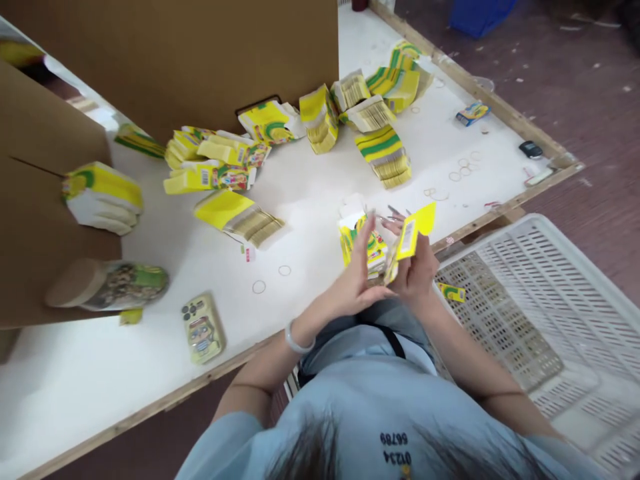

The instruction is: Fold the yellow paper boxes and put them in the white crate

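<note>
A small yellow carton (409,239) with a white barcode label is gripped in my right hand (419,270), near the table's front edge. My left hand (356,280) is beside it, fingers stretched out and thumb apart, with nothing visibly held. The left thumb tip comes close to the carton's lower end; whether it touches is unclear. Just beyond the left hand, a stack of printed yellow-and-green cartons (349,243) lies on the white table (310,200), partly covered by my fingers.
Flattened carton bundles (385,157) spread along the back, before a brown cardboard box (200,60). At left are a jar (130,287) and a phone (203,328). Rubber bands (259,287) lie on the tabletop. A white basket (565,293) holding a small yellow carton (451,292) stands at right.
</note>
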Motion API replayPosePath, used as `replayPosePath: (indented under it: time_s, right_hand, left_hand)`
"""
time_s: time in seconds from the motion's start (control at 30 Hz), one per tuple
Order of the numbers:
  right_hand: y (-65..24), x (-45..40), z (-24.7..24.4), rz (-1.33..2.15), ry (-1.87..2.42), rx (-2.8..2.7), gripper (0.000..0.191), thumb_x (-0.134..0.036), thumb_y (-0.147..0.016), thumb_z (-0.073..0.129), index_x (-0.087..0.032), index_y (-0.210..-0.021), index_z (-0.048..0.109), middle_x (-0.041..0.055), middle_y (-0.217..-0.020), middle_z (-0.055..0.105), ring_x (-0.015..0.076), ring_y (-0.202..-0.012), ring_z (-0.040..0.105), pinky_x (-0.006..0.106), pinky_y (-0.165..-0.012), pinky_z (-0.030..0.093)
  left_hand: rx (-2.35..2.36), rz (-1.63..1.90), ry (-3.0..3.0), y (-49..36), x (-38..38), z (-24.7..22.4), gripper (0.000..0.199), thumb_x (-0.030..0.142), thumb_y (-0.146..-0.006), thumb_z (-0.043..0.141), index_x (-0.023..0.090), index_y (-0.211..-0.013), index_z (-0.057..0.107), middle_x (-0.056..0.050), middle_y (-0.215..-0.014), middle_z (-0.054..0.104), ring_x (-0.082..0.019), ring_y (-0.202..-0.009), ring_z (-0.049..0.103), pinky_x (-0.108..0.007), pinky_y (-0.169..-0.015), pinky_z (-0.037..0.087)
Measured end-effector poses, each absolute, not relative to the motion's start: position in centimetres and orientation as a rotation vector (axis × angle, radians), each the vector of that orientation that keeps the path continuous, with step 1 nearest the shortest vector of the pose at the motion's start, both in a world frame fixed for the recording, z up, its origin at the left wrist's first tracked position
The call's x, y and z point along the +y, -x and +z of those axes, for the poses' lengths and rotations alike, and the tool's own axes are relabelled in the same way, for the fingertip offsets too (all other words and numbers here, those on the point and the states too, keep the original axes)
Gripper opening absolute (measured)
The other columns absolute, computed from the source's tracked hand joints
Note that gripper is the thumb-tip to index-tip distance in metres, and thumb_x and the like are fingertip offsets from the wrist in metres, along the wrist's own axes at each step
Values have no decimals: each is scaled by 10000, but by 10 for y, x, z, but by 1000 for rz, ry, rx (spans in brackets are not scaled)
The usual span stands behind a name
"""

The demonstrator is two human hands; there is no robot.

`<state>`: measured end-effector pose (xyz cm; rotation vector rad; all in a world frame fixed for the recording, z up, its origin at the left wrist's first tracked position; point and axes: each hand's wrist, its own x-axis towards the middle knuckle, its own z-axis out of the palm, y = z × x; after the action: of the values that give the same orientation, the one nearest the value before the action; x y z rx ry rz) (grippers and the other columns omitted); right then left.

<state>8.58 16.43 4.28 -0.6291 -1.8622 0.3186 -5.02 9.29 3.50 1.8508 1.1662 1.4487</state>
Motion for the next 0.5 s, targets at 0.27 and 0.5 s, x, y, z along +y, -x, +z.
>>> replayPosePath:
  time_s: [0.27,0.5]
  right_hand:
    - [-92,149,55,528,755,-1879,315,-331,-1082,381,-217,-1232,633,91,-1073,767,252,-1017,763,429,-888,641]
    - [-88,138,43,745,900,-1674,208,-405,-1044,544,-228,-1095,641,15,-841,721,158,-690,708,264,-608,570]
  left_hand:
    - [1197,1538,-1707,32,77,33,683,532,-1038,501,319,-1644,271,-140,-1603,457,-312,-1462,477,-493,-1202,444]
    - [1343,1566,-1139,24,64,37,455,523,-1032,529,209,-1337,652,-106,-1195,737,-241,-1077,707,-404,-976,585]
